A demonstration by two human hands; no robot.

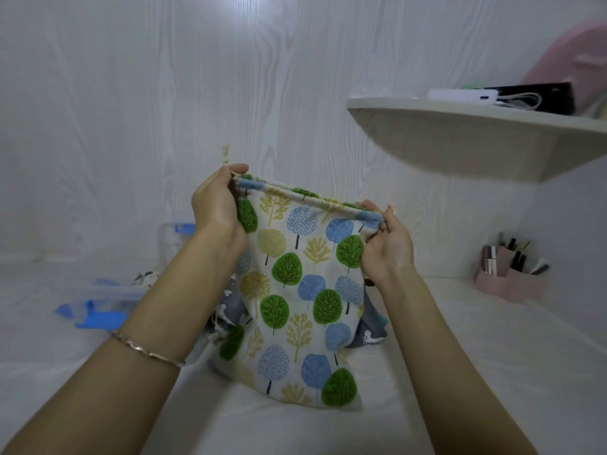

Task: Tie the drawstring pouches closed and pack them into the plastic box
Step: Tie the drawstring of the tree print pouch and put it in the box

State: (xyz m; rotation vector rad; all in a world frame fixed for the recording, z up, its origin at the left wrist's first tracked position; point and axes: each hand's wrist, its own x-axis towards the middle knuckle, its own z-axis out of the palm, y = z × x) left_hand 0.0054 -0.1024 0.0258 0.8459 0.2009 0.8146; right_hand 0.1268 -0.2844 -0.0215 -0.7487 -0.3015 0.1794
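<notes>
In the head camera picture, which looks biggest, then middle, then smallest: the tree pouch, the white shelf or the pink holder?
1. tree pouch, though it is held nearest the camera, which makes it look bigger
2. white shelf
3. pink holder

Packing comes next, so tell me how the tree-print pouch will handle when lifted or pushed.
Probably floppy: the tree-print pouch hangs in folds between the left hand and right hand, which pinch its top corners. Likely light, since two pinches hold most of it up. Pushed, it would likely crumple rather than slide; its bottom slumps on the surface.
</notes>
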